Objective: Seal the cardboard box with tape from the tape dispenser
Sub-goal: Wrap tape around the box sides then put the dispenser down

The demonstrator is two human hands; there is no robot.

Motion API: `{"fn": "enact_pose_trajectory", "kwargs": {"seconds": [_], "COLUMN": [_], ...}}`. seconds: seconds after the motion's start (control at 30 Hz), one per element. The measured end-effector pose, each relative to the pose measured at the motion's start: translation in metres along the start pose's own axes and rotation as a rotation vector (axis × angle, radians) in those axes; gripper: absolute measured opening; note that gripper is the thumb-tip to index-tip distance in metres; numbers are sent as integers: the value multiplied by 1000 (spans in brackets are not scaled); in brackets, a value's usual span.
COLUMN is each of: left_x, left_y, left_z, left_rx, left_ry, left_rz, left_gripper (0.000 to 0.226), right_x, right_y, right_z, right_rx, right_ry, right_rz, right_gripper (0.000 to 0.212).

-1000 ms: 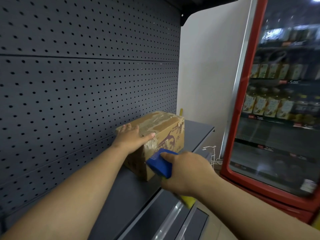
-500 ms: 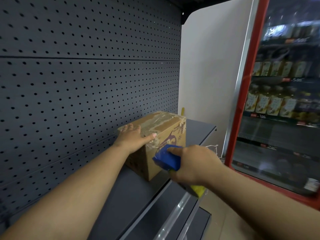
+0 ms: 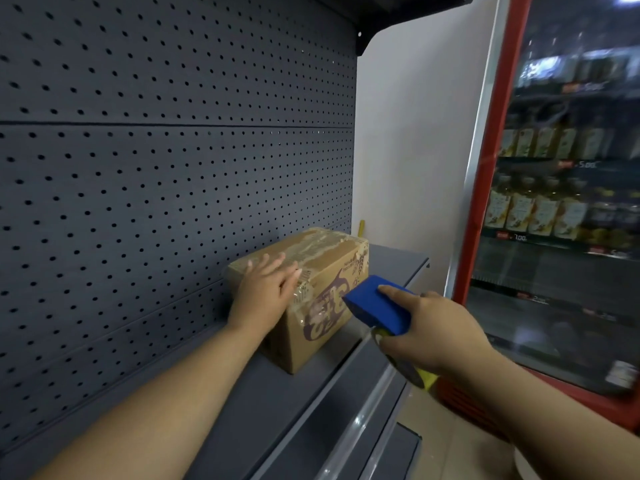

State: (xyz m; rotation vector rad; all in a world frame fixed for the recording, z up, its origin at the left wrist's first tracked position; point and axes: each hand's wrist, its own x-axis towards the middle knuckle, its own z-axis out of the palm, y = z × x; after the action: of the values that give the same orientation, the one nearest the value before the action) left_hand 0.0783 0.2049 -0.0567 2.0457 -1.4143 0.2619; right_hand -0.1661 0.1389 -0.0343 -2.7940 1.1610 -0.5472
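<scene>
A brown cardboard box (image 3: 325, 271) with purple print and shiny tape along its top stands on a dark grey shelf (image 3: 277, 403). My left hand (image 3: 265, 291) lies flat on the near top corner of the box, fingers spread. My right hand (image 3: 427, 327) grips a tape dispenser (image 3: 379, 306) with a blue body and a yellow handle end showing below my palm. The blue head sits just off the box's front face, to its right; whether it touches the box I cannot tell.
A dark pegboard wall (image 3: 156, 185) rises behind the box. The shelf's front edge has a clear plastic strip (image 3: 360, 420). To the right stands a red-framed glass-door fridge (image 3: 568, 202) full of bottles. A pale wall (image 3: 412, 150) lies beyond.
My right hand has carried the tape dispenser up and to the right, from the box's near corner to beside its front face. My left hand stays on the box top.
</scene>
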Motion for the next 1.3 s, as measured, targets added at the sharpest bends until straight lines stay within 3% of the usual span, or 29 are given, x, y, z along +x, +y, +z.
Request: {"fn": "enact_pose_trajectory", "kwargs": {"seconds": [0.1, 0.23, 0.4, 0.6, 0.77, 1.07, 1.13, 1.2, 1.3], "left_x": [-6, -9, -10, -15, -17, -20, -20, -17, -3], "left_y": [6, -8, -8, -6, -1, -2, 2, 6, 2], "left_z": [5, 7, 10, 14, 20, 13, 3, -6, -13], "left_rx": [-84, 127, 167, 160, 38, -19, -40, -152, -225], "left_ry": [75, 3, 22, 17, 45, -29, -91, -48, 91], "left_rz": [109, 218, 207, 36, -50, -37, -45, -103, -316], "left_gripper": [79, 75, 81, 96, 91, 62, 71, 89, 72], "right_x": [4, 7, 4, -3, -12, -13, -8, -1, 11], "right_y": [5, 15, 21, 27, 36, 47, 46, 43, 38], "right_z": [-6, -12, -17, -25, -28, -27, -31, -35, -39], "right_rx": [27, 36, 85, 199, 247, 290, 291, 297, 312], "right_ry": [22, 51, 97, 214, 258, 236, 238, 242, 255], "right_rz": [30, 46, 15, -41, -80, -103, -123, -144, -176], "right_gripper": [75, 76, 76, 76, 76, 77, 78, 78, 78]}}
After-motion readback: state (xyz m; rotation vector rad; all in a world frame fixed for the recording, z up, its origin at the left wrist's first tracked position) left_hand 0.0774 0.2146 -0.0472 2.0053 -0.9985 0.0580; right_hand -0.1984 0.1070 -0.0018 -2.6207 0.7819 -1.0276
